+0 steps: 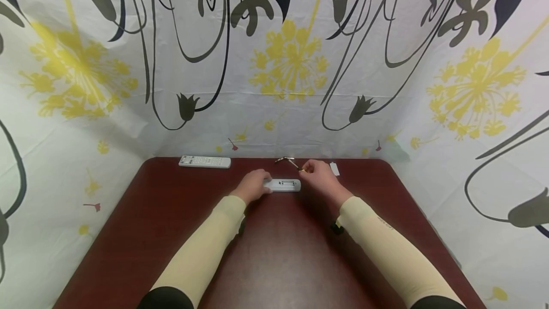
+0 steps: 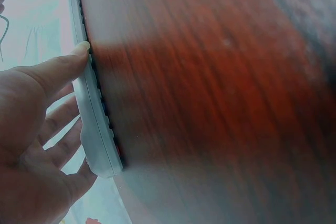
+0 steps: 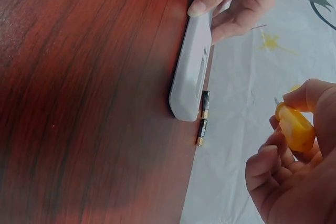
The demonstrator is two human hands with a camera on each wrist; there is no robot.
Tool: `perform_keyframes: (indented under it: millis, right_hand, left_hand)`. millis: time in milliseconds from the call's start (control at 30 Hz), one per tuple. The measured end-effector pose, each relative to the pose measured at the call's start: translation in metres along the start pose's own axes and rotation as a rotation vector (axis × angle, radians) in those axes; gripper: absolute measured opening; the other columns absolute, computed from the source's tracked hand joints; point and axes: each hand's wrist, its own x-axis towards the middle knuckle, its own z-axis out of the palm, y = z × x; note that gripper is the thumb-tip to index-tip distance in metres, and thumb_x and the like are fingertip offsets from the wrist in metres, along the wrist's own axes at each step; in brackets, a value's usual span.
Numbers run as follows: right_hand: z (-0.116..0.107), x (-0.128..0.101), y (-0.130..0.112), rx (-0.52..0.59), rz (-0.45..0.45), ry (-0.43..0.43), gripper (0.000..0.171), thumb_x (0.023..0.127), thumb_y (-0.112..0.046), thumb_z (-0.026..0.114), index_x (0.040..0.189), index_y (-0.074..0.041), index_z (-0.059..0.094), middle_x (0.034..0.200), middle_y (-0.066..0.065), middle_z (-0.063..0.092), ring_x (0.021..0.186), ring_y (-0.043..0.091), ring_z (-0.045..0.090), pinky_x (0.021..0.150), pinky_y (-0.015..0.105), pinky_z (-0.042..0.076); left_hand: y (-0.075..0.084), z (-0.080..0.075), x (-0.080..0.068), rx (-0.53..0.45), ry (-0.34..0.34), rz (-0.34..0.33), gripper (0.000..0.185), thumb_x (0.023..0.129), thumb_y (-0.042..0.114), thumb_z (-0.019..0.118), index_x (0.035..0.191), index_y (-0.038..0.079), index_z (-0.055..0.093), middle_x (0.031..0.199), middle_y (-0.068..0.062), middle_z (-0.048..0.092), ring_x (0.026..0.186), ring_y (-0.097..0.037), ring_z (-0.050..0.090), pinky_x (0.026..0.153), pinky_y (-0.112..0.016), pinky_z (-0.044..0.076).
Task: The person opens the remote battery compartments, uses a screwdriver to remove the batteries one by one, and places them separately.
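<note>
My left hand (image 1: 254,185) grips a white remote control (image 1: 285,185) by its left end, thumb on the near edge and fingers on the far edge. The remote lies with its buttons towards the table and its uncovered battery compartment facing up. Between thumb and fingers, my right hand (image 1: 319,176) holds a screwdriver by its yellow handle (image 3: 296,128), beyond the remote's right end. Its thin metal shaft (image 1: 294,163) points away to the left. Two small black and gold batteries (image 3: 203,119) lie near the table's back edge.
A second white remote (image 1: 205,161), buttons up, lies at the back left of the dark red table (image 1: 274,252). A small white battery cover (image 1: 334,169) is just right of my right hand. Floral-patterned cloth (image 1: 274,123) hangs behind the table and along its sides.
</note>
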Motion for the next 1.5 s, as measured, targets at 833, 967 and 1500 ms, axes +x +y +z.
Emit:
perform_keyframes:
  millis: [833, 967, 1500]
  right_hand:
    - [-0.006, -0.002, 0.006, -0.067, -0.003, -0.010, 0.018, 0.106, -0.026, 0.076, 0.107, -0.008, 0.075, 0.095, 0.006, 0.075, 0.071, 0.020, 0.065, 0.066, 0.038, 0.056]
    - [-0.005, -0.002, 0.006, -0.085, 0.013, -0.015, 0.018, 0.106, -0.026, 0.076, 0.107, -0.008, 0.074, 0.094, 0.006, 0.075, 0.071, 0.020, 0.066, 0.065, 0.038, 0.057]
    - [-0.026, -0.012, 0.029, -0.172, 0.057, -0.042, 0.023, 0.104, -0.026, 0.078, 0.109, -0.005, 0.072, 0.095, 0.010, 0.074, 0.070, 0.022, 0.067, 0.064, 0.038, 0.058]
  left_hand:
    - [-0.001, 0.002, 0.002, 0.006, -0.012, -0.019, 0.035, 0.098, 0.024, 0.088, 0.127, 0.007, 0.078, 0.121, -0.008, 0.072, 0.117, -0.028, 0.068, 0.110, -0.044, 0.054]
    - [-0.001, 0.002, 0.002, 0.003, -0.013, -0.018, 0.035, 0.098, 0.024, 0.088, 0.127, 0.007, 0.078, 0.121, -0.008, 0.072, 0.117, -0.028, 0.067, 0.110, -0.043, 0.053]
    - [-0.002, 0.002, 0.002, 0.000, -0.011, -0.021, 0.035, 0.098, 0.025, 0.088, 0.127, 0.007, 0.078, 0.123, -0.008, 0.072, 0.119, -0.029, 0.068, 0.110, -0.044, 0.053]
